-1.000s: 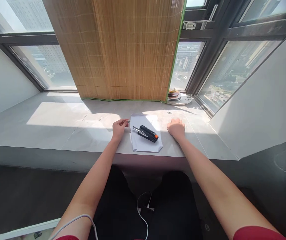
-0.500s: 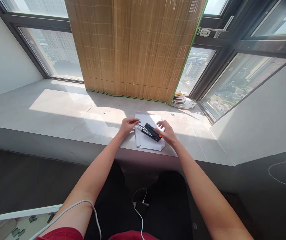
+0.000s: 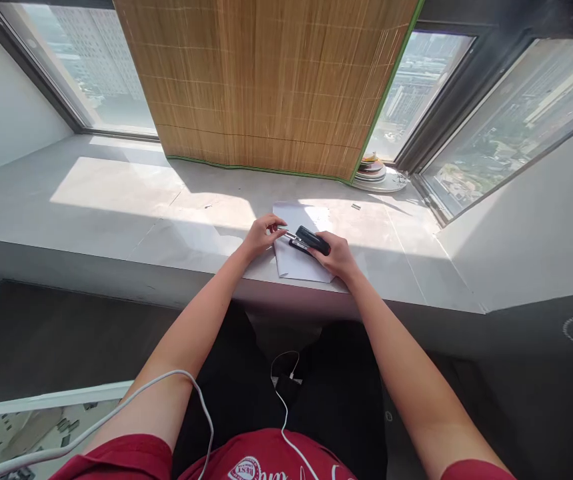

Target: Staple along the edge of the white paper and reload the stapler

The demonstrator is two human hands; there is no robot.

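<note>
Head view: right hand (image 3: 337, 255) was clamped on black stapler (image 3: 311, 241), lying on white paper (image 3: 300, 265) near counter (image 3: 116, 200) edge. Left hand (image 3: 261, 235) pinched stapler's metal tip, fingers together. Stapler not lifted yet; paper seemed not stapled.

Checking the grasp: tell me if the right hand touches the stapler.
Touching. The head view shows the right hand wrapped over the stapler rear end, no gap between them.
</note>
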